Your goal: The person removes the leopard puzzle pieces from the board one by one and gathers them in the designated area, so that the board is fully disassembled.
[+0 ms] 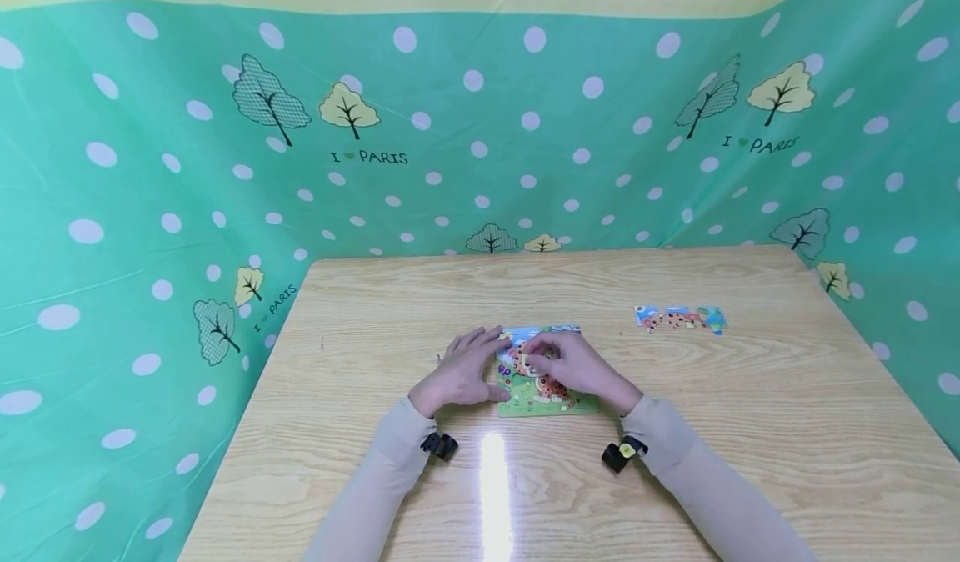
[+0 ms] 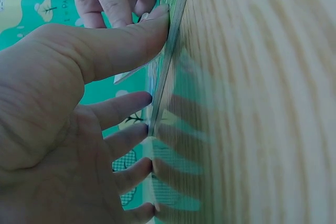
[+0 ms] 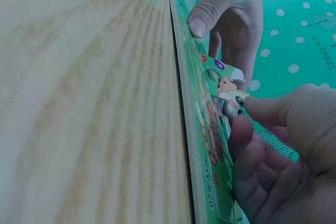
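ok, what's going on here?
A person is working on a puzzle. The right hand pinches a piece in its fingers, tilted over the puzzle, not lying flat. The left hand touches the puzzle's left side. More pieces lie on the table to the right.

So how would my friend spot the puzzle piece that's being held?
On the wooden table, find the colourful puzzle board. Just over it, the right hand's grip pinches the piece. It slants up off the board, while the loose pieces farther right lie flat on the wood.
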`<state>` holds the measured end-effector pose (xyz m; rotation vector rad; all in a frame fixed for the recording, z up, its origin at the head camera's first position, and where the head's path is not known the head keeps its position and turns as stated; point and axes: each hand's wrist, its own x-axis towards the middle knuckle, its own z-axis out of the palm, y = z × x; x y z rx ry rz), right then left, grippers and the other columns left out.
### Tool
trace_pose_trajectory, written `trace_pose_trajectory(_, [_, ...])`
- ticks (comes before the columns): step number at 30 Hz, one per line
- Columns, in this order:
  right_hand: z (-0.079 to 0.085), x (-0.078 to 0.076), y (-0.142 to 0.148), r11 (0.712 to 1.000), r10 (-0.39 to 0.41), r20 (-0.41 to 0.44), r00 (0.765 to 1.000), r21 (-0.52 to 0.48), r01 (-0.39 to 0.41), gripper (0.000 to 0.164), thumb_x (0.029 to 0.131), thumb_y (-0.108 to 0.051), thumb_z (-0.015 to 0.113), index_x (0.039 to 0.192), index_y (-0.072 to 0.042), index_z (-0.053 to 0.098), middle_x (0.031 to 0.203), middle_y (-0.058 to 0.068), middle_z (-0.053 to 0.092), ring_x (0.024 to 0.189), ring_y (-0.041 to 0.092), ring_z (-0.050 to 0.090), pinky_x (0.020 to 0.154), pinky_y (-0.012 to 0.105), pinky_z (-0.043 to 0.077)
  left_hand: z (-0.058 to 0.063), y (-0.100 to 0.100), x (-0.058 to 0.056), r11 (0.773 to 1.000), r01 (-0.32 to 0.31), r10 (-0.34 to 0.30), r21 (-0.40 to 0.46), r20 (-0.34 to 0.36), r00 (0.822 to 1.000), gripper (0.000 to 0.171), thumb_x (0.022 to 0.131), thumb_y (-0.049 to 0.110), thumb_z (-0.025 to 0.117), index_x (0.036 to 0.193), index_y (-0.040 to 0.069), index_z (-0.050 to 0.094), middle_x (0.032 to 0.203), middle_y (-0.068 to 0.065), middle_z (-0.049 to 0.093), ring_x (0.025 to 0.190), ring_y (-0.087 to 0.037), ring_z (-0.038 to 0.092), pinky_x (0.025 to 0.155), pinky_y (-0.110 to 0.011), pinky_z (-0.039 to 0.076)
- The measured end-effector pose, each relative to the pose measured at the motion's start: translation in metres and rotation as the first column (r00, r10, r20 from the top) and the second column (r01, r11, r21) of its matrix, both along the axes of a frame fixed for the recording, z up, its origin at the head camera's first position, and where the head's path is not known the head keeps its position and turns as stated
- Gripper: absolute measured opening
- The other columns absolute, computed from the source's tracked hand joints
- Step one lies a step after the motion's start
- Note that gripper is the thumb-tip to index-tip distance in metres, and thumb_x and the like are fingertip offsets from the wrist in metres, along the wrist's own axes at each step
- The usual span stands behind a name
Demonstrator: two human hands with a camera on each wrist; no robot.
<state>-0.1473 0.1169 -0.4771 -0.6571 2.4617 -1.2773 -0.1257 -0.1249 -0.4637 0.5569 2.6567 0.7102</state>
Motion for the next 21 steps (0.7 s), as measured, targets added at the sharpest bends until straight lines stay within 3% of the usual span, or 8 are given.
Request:
trace_pose_trajectory(4, [0.0,0.0,0.0,0.999,-0.005,0.051,0.999,-0.047,0.008,0.017,0.105,-0.015,0.068,0.117,-0.006,0.075,0.1,0.008,0.074,0.068,0.013,0.063,0.06,0.025,0.056,-0.001,0.0,0.0,1.0,0.002,-0.002,-0.001,-0.003,1.0,0.093,0.087,0.038,0.088,0.165,0.018,0.041,0.179,-0.005,0.024,0.166,-0.036,0.015,0.135,-0.064,0.007])
trace_pose_trajectory(21, [0.003,-0.003,0.012,0.994,-0.092,0.122,0.988,-0.051,0.099,0.023,0.105,-0.021,0.067,0.122,-0.007,0.074,0.107,0.012,0.073,0.078,0.02,0.066,0.068,0.029,0.061,0.0,0.0,-0.001,1.0,0.003,-0.003,-0.007,0.0,1.0,0.094,0.086,0.038,0.088,0.165,0.018,0.041,0.179,-0.004,0.023,0.166,-0.036,0.015,0.135,-0.064,0.007])
